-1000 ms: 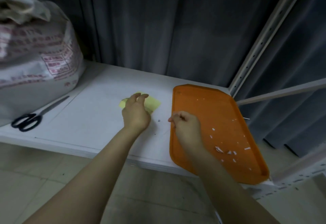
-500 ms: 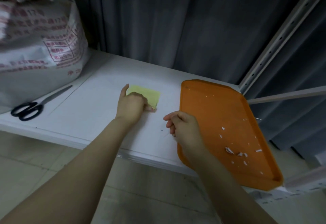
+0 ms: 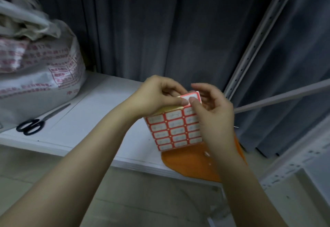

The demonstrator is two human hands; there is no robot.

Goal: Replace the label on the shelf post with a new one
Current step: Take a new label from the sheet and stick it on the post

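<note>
Scissors (image 3: pixel 30 125), black-handled, lie on the white shelf (image 3: pixel 89 119) at left. I see the left hand (image 3: pixel 155 96), grip clamped on a red-bordered label sheet (image 3: pixel 175 130) held above the orange tray (image 3: pixel 189 162). The right hand (image 3: pixel 216 117) pinches its top edge, left of the perforated post (image 3: pixel 257 39).

Both hands hold a label sheet (image 3: pixel 175 130) upright above the white shelf (image 3: pixel 100 119). The left hand (image 3: pixel 157 94) pinches its top edge. The right hand (image 3: pixel 212 108) has its thumb on a red-bordered label at the top, with its fingers curled behind the sheet. An orange tray (image 3: pixel 189 162) lies below. Scissors (image 3: pixel 37 121) lie beside a printed bag (image 3: pixel 35 65) at the left. The shelf post (image 3: pixel 255 44) rises at the right before a dark curtain (image 3: pixel 151 30).
</note>
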